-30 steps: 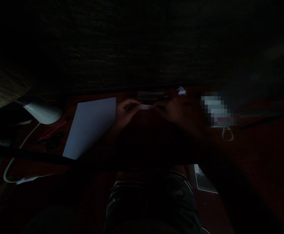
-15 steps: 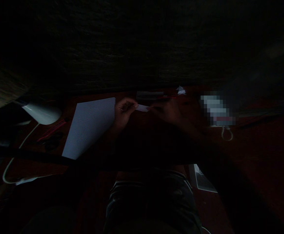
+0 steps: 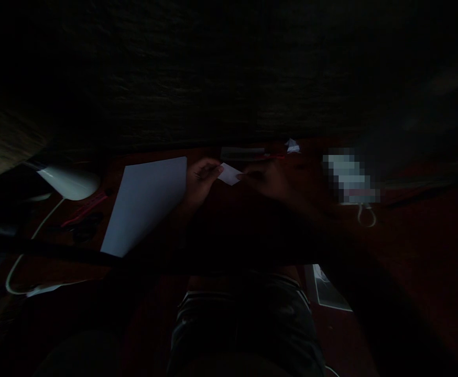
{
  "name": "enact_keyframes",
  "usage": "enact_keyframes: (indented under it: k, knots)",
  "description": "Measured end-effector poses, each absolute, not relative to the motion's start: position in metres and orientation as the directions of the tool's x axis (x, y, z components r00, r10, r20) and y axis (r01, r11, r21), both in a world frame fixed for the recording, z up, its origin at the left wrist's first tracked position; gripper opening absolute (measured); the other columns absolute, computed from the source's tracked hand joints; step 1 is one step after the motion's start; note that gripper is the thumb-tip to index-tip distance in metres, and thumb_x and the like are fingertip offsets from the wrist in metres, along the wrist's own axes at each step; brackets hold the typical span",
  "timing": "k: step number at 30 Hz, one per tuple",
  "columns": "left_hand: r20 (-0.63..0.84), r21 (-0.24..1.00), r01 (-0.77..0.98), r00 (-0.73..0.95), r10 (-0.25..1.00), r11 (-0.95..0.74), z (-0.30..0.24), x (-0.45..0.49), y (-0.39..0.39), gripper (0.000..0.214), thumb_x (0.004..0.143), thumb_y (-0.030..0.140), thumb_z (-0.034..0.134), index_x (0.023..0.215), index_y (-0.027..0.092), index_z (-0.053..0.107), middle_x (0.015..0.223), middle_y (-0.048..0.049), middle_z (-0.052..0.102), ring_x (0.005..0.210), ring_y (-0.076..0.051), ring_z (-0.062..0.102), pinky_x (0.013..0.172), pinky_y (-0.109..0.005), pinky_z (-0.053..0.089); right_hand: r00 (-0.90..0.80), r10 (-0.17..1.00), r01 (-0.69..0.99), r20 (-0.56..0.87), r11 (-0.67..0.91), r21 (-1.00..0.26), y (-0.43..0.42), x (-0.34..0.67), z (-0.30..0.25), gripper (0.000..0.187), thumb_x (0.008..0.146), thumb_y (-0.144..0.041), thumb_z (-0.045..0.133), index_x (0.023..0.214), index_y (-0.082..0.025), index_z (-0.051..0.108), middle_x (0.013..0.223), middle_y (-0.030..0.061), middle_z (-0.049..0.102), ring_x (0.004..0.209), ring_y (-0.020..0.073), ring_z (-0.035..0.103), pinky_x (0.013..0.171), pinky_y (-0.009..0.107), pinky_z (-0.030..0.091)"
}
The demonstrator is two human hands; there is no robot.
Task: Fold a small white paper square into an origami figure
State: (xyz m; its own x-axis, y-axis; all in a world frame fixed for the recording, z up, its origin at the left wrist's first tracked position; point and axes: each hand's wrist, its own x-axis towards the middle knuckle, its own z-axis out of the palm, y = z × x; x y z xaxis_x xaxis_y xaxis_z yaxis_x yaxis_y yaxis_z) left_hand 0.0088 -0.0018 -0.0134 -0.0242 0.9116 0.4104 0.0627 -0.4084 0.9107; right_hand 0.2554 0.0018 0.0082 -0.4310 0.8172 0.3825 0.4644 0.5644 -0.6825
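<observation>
A glossy white cone-shaped object (image 3: pixel 72 184) sits at nine o'clock, and a thin white looped cord (image 3: pixel 359 215) at three o'clock.

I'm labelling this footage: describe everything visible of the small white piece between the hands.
The small white piece looks like paper, roughly four-sided; any markings are too dim to tell. It slants down rightward in the view, pinched at one end by the left hand, the other by the right hand.

Large sheet (image 3: pixel 148 201): on table (image 3: pixel 311 165). Left of sheet: cone (image 3: pixel 74 184). Right of sheet, in order: left hand (image 3: pixel 200 179), small paper (image 3: pixel 230 175), right hand (image 3: pixel 272 180), paper scrap (image 3: pixel 292 147).
</observation>
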Motion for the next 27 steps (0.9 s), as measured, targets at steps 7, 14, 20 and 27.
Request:
enact_keyframes:
  k: [7,14,20,27]
  knots:
    - [0.24,0.968,0.042,0.109,0.965,-0.246,-0.009,0.016,-0.012,0.032,0.077,0.043,0.087,0.074,0.023,0.061,0.075,0.0015,0.065,0.073,-0.017,0.062,0.069,-0.031,0.05,-0.438,0.801,0.255,0.409,0.547,-0.798,0.004,0.246,0.001,0.042,0.102,-0.063,0.08,0.092,-0.022,0.084,0.092,0.0059,0.084,0.087,0.0232,0.073,0.081,0.035,0.054]
    - [0.175,0.973,0.118,0.195,0.965,-0.2,-0.008,0.026,-0.019,0.028,0.075,0.041,0.082,0.071,0.021,0.062,0.071,0.0035,0.059,0.069,-0.015,0.053,0.068,-0.029,0.043,-0.43,0.82,0.166,0.377,0.483,-0.86,0.009,0.241,-0.008,0.027,0.096,-0.046,0.08,0.083,-0.022,0.079,0.083,0.0032,0.078,0.081,0.0203,0.068,0.079,0.035,0.054]
    - [0.142,0.974,0.148,0.189,0.972,-0.171,-0.01,0.026,-0.014,0.026,0.078,0.038,0.081,0.072,0.022,0.062,0.071,0.0033,0.06,0.071,-0.015,0.053,0.067,-0.028,0.043,-0.399,0.822,0.153,0.406,0.497,-0.854,0.009,0.238,-0.011,0.013,0.087,-0.034,0.077,0.081,-0.023,0.075,0.084,0.0022,0.078,0.081,0.0204,0.067,0.082,0.035,0.056]
    - [0.124,0.984,0.109,0.127,0.984,-0.138,-0.012,0.021,-0.009,0.026,0.082,0.037,0.081,0.071,0.023,0.063,0.066,0.0025,0.062,0.065,-0.016,0.057,0.066,-0.029,0.048,-0.238,0.888,0.159,0.392,0.434,-0.887,0.017,0.25,-0.008,0.015,0.089,-0.034,0.075,0.079,-0.024,0.07,0.083,0.002,0.072,0.086,0.0215,0.066,0.086,0.037,0.058]
